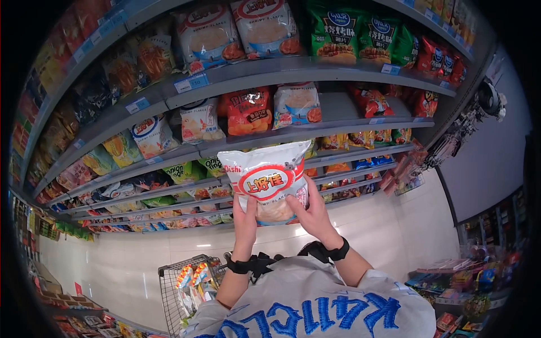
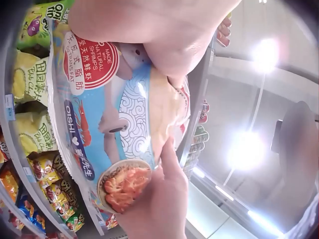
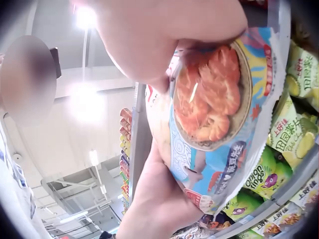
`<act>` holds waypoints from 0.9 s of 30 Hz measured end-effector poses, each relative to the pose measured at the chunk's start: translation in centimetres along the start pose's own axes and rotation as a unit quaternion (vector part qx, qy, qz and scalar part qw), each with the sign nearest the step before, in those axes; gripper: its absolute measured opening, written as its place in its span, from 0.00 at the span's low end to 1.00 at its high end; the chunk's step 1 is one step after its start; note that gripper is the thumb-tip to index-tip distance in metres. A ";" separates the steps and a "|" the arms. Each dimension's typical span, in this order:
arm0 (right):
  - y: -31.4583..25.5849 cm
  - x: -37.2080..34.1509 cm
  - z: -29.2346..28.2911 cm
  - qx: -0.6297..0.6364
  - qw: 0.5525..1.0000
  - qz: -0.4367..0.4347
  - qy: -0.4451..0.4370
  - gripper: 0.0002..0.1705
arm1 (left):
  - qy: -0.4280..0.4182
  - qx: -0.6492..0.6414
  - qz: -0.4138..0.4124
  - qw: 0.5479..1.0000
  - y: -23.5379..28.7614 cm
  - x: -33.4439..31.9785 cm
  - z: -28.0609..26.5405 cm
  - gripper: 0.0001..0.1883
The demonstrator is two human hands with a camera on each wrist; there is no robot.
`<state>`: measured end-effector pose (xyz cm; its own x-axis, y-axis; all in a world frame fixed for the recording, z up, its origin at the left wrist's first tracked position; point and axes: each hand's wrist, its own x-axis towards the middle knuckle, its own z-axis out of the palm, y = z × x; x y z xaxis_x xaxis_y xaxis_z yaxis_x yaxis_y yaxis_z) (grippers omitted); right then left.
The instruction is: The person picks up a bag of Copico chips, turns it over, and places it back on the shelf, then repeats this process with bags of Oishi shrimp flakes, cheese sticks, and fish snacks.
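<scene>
A white snack bag (image 1: 270, 179) with a red oval logo is held up in front of the shelves by both hands. The left hand (image 1: 244, 218) grips its lower left side, thumb on the front; the right hand (image 1: 313, 214) grips the lower right side the same way. From the left wrist view, the bag's blue underside (image 2: 107, 119) with a shrimp picture faces the camera, the left hand (image 2: 144, 25) at the top and the right hand (image 2: 159, 204) below. In the right wrist view the bag (image 3: 214, 109) lies between the right hand (image 3: 164, 35) and the left hand (image 3: 159, 199).
Curved shelves (image 1: 225, 76) of snack bags rise ahead, with similar white bags (image 1: 297, 106) on them. A wire cart (image 1: 172, 287) holding several packages stands at the lower left. More goods (image 1: 468, 281) are at the lower right.
</scene>
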<state>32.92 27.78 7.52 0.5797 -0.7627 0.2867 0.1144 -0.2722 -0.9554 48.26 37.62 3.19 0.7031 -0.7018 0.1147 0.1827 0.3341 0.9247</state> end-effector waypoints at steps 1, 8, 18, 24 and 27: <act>0.5 0.5 -0.1 0.004 1.000 -0.013 0.010 0.36 | -0.002 -0.018 0.000 1.000 0.0 0.2 0.3 0.27; -3.5 6.8 -1.9 0.014 0.992 -0.121 0.019 0.31 | -0.086 0.053 0.153 0.983 5.5 4.0 4.5 0.39; -11.6 18.4 -4.2 -0.092 0.938 -0.332 0.038 0.22 | -0.137 0.058 0.304 0.941 14.7 14.3 9.6 0.33; -13.7 24.3 -4.8 -0.124 0.894 -0.423 0.080 0.18 | -0.052 0.170 0.419 0.890 18.1 19.2 12.7 0.33; -13.5 26.3 -4.8 -0.111 0.912 -0.389 0.062 0.18 | -0.048 0.179 0.420 0.888 17.7 21.5 13.4 0.32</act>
<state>42.71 8.57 28.28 0.2949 -0.3447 0.8912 0.2791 -0.8609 -0.4253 57.41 20.03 26.89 0.4228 -0.3553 0.8337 -0.6220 0.5553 0.5521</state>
